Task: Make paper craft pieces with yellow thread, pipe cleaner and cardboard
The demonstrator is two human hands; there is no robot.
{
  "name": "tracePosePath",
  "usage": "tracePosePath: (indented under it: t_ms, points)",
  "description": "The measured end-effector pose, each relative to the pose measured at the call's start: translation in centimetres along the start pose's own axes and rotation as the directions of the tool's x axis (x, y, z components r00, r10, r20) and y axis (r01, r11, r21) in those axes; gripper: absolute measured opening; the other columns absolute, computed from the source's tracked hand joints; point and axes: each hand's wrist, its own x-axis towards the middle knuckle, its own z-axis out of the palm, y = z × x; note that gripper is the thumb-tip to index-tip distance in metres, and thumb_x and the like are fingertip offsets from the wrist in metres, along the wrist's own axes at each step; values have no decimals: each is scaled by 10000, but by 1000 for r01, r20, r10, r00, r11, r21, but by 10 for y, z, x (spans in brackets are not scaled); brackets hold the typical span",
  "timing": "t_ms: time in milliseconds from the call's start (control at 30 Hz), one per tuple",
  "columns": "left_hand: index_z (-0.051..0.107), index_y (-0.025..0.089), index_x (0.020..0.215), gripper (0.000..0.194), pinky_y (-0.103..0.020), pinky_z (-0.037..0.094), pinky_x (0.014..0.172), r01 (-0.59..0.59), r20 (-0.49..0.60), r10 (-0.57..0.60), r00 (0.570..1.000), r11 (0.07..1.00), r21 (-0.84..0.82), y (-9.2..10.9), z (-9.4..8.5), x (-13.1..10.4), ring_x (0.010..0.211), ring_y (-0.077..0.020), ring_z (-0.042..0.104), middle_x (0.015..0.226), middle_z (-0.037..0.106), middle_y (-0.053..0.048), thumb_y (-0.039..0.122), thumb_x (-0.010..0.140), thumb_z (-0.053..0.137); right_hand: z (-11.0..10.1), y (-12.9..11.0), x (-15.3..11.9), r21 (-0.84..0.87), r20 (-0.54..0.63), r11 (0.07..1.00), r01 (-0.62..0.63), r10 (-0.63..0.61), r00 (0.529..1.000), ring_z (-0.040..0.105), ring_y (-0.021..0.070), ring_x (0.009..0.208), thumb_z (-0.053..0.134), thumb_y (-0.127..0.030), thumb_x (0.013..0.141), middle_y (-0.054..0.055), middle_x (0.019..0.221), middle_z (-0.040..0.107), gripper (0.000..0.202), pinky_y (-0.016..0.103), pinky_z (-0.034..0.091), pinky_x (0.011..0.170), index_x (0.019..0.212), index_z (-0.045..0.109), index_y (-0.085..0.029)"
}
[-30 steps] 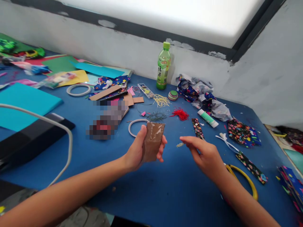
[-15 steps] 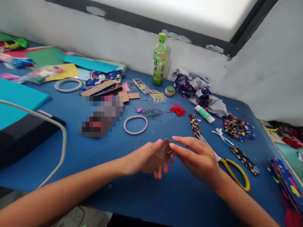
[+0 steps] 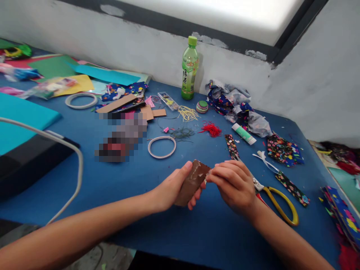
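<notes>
My left hand (image 3: 170, 187) grips a brown cardboard piece (image 3: 194, 182), thumb on top and fingers curled underneath. Pale, shiny smears mark the cardboard's upper face. At its right corner my right hand (image 3: 234, 183) is closed in a pinch; its fingertips hide most of what they hold. Partly behind that hand lie scissors with yellow handles (image 3: 269, 192). A dark floral fabric strip (image 3: 231, 145) lies just beyond the hand, and another floral strip (image 3: 291, 186) is off to the right. A white and green tube (image 3: 244, 134) rests farther back.
A green tea bottle (image 3: 190, 71) stands by the wall, left of crumpled fabric (image 3: 222, 103). Red threads (image 3: 211, 129) and a white ring (image 3: 150, 152) lie beyond my hands. A grey cable (image 3: 80, 165) arches at left. Folded fabric (image 3: 343, 217) lies at the right edge.
My right hand has gone from fingers reaching loosely over the cardboard's edge to a closed pinch at its corner, slightly farther right. The cardboard has turned, showing more of its smeared face.
</notes>
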Motion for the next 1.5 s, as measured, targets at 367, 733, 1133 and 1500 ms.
tracePosePath:
  t_ms: [367, 733, 1133, 1500]
  points:
    - [609, 120, 842, 704, -239, 464, 463, -19, 134, 14, 991, 999, 37, 21, -8, -7, 472, -135, 572, 634, 609, -43, 776, 763, 363, -10, -14, 1, 239, 22, 961, -137, 135, 991, 689, 121, 822, 546, -71, 866, 37, 884, 745, 210, 231, 545, 732, 1015, 649, -178]
    - [571, 131, 847, 716, -261, 434, 510, 26, 203, -79, 976, 968, 249, 12, 0, -11, 513, -133, 529, 685, 572, -42, 789, 771, 297, -7, -8, 3, 65, 79, 985, -158, 153, 985, 625, 129, 745, 565, -84, 853, 49, 863, 683, 212, 253, 517, 679, 993, 671, -203]
    - [561, 145, 782, 662, -239, 440, 447, -105, -113, 103, 988, 994, -14, 5, 0, -6, 437, -120, 509, 573, 547, -6, 753, 803, 302, 4, -26, 1, 83, 64, 995, -62, 56, 996, 600, 121, 660, 506, -110, 882, 6, 708, 652, 169, 267, 461, 640, 862, 656, -184]
    - [594, 123, 764, 720, -234, 419, 476, -18, 197, -17, 980, 984, 179, 12, 4, -11, 484, -136, 544, 598, 590, -44, 795, 757, 334, -12, -17, 2, 187, -24, 960, -209, 217, 976, 564, 101, 655, 608, -129, 841, -18, 692, 580, 164, 247, 474, 654, 918, 705, -236]
